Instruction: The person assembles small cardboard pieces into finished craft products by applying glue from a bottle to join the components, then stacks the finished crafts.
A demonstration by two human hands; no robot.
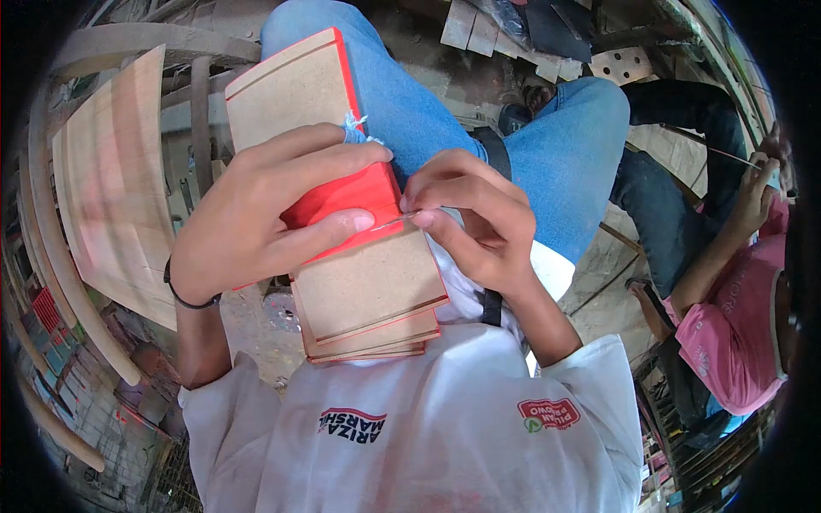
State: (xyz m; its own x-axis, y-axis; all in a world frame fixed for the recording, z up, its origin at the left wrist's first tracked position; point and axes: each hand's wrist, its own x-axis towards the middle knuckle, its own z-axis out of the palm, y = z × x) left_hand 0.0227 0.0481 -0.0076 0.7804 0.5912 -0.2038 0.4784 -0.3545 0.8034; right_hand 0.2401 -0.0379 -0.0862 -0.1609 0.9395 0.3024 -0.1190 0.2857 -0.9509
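Note:
Across my lap lies a row of brown boards with red edges [372, 286], several of them fanned out toward my shirt. A bright red piece [346, 198] sits on them under my left hand [282, 201], whose fingers and thumb press around it. Light blue frayed material [357, 130] shows by the left fingertips. My right hand [475, 214] pinches a thin, pale strand or tool [395, 224] at the red piece's lower edge; its exact kind is too small to tell. Another brown board [295, 90] with a red edge rests on my thigh beyond the left hand.
On the right sits a person in a pink shirt [735, 325], a hand [757, 188] holding a thin rod. Curved wooden bars and a pale wooden panel [115, 188] stand at the left. Flat planks [479, 30] and a dark sheet lie at the top.

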